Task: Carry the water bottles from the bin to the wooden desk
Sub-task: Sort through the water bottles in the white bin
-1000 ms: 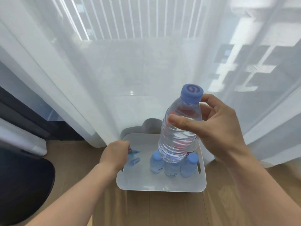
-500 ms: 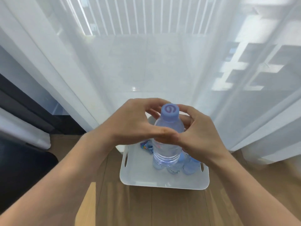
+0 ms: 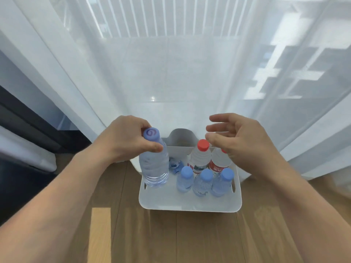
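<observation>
Water bottle with blue cap (image 3: 153, 164) held upright by the left hand (image 3: 125, 138), fingers clamped round its neck just under the cap; its base hangs over the bin's 9 o'clock rim. Right hand (image 3: 241, 141) empty, fingers spread and loosely curled, hovering above the two red-capped bottles (image 3: 201, 158), not touching them.

White bin (image 3: 190, 202) sits on the wood floor (image 3: 171, 236), directly ahead. Inside: red-capped pair at 12 to 1 o'clock, the right one partly hidden by the right hand; three small blue-capped bottles (image 3: 203, 182) in a row at 3 to 5 o'clock, touching one another; a crumpled blue wrapper (image 3: 175, 165) near 10 o'clock. Near half of the bin floor is bare.

Sheer white curtain (image 3: 171, 82) hangs at the bin's 12 o'clock edge, draping onto the floor on both sides. Dark furniture (image 3: 22, 145) at 9 o'clock, well apart from the bin. Floor at 6 o'clock lies open between the forearms. Wooden desk not in view.
</observation>
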`<move>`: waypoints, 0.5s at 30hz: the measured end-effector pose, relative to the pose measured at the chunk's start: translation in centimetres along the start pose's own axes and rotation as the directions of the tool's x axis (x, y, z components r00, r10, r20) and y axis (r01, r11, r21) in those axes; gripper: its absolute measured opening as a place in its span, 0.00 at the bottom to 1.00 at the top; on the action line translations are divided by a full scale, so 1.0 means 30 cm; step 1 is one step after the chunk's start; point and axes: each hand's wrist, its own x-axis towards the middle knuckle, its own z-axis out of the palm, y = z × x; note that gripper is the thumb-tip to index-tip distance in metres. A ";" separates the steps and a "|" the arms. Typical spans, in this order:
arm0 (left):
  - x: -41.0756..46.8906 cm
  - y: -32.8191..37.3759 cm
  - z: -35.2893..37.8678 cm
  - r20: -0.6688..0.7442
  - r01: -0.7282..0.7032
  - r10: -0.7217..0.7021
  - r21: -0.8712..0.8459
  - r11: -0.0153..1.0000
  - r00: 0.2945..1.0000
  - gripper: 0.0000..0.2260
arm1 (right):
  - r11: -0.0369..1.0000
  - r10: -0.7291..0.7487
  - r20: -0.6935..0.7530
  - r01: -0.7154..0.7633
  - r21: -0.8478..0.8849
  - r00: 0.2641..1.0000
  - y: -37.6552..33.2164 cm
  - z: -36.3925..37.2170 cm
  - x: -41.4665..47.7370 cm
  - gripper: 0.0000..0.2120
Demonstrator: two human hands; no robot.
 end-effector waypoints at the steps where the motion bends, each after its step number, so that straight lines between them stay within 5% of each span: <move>1: 0.013 -0.014 0.041 0.009 0.012 -0.013 0.008 1.000 1.000 0.22 | 1.000 0.002 -0.012 -0.002 0.027 1.000 -0.005 -0.003 0.000 0.15; 8: 0.041 -0.102 0.341 0.202 0.018 -0.054 0.178 0.984 0.978 0.10 | 0.971 0.050 0.004 -0.050 0.232 0.999 -0.016 -0.029 -0.006 0.11; 15: 0.070 -0.117 0.344 0.229 0.113 -0.148 0.160 0.981 0.962 0.13 | 0.952 0.069 -0.089 -0.039 0.304 0.994 0.001 -0.061 0.005 0.07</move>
